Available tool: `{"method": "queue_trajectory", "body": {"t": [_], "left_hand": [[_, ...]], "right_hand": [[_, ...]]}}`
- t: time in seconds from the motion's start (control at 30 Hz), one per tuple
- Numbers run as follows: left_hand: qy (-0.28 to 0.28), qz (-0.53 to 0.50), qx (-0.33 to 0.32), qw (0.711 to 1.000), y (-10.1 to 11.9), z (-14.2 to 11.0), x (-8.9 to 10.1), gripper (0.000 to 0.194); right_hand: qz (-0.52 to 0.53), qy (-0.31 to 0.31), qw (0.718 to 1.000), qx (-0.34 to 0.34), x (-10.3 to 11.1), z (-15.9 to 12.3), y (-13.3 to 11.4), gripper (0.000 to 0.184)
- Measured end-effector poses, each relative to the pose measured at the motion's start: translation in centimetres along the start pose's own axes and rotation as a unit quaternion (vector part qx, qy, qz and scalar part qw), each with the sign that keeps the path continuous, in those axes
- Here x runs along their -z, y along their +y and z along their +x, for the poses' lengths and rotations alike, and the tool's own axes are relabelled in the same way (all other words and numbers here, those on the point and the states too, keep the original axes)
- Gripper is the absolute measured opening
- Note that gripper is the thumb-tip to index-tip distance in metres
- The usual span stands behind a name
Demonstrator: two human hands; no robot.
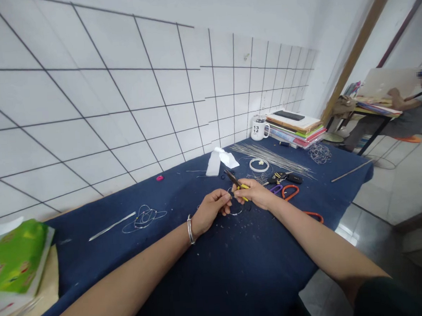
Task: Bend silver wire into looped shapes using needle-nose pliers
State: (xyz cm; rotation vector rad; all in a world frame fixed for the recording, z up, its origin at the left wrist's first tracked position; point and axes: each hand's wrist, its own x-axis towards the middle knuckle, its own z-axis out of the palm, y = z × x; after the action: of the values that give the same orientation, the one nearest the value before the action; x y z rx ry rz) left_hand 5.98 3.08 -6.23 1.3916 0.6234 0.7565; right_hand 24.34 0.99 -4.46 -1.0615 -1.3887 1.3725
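Note:
My left hand [212,208] pinches a thin wire loop [237,213] over the blue cloth, with a silver bangle on its wrist. Close beside it, my right hand [253,192] is closed around pliers [234,179] with yellow handles and dark jaws that point up and left. The fingertips of both hands almost meet at the loop. Whether the right fingers also hold the wire is hard to see. Past the right hand lie scissors with orange handles [290,191] and a purple-handled tool [276,189].
Long straight wires [271,156], a white ring spool [259,165] and black-handled tools [285,177] lie behind my hands. A mug [258,128] and stacked papers [297,126] stand by the wall. Coiled wire [145,217] and a green tissue pack [19,260] are leftward. Another person [413,105] sits far right.

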Motion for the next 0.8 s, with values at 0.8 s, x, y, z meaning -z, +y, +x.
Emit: {"method": "queue_trajectory", "body": {"t": [0.8], "left_hand": [[-0.012, 0.029, 0.013, 0.999, 0.19, -0.08, -0.01, 0.026]], "right_hand": [[-0.045, 0.015, 0.998, 0.041, 0.15, -0.18, -0.71, 0.023]]}}
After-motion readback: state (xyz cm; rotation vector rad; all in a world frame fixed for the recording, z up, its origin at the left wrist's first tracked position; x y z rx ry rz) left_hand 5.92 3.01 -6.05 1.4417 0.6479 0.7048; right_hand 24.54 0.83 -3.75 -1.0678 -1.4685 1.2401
